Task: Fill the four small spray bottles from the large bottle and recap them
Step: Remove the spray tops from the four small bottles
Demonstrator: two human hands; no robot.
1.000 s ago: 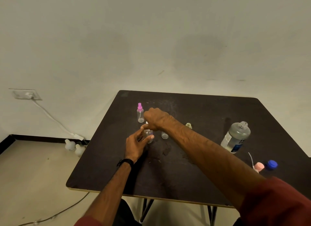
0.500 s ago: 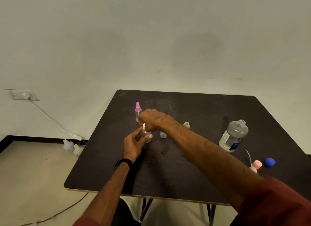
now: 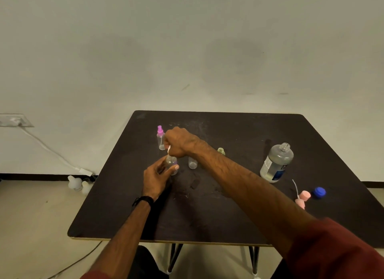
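Head view. Dark desk against a pale wall.

Left hand grips a small clear spray bottle standing upright on the desk, left of centre; fingers and thumb curl round its body. A dark band sits on that wrist.

Right hand is directly above the same bottle, fingers curled and pinching a spray cap at the bottle's mouth. Only a whitish sliver of the cap shows below the fist; whether it is seated on the neck cannot be told.

Capped bottle with pink sprayer stands upright just behind the right hand, apart from the held bottle.

Open clear bottle, no cap, stands just right of the held bottle, partly behind the right forearm.

Greenish bottle shows only its top past the forearm; the rest is hidden.

Large bottle stands upright at the right side of the desk, uncapped, with clear liquid and a blue-and-white label. Well apart from the small bottles.

Near the right desk edge: a pink spray cap lying on its side, dip tube pointing away; blue cap just beside it.

Wet patches on the desk near the centre.
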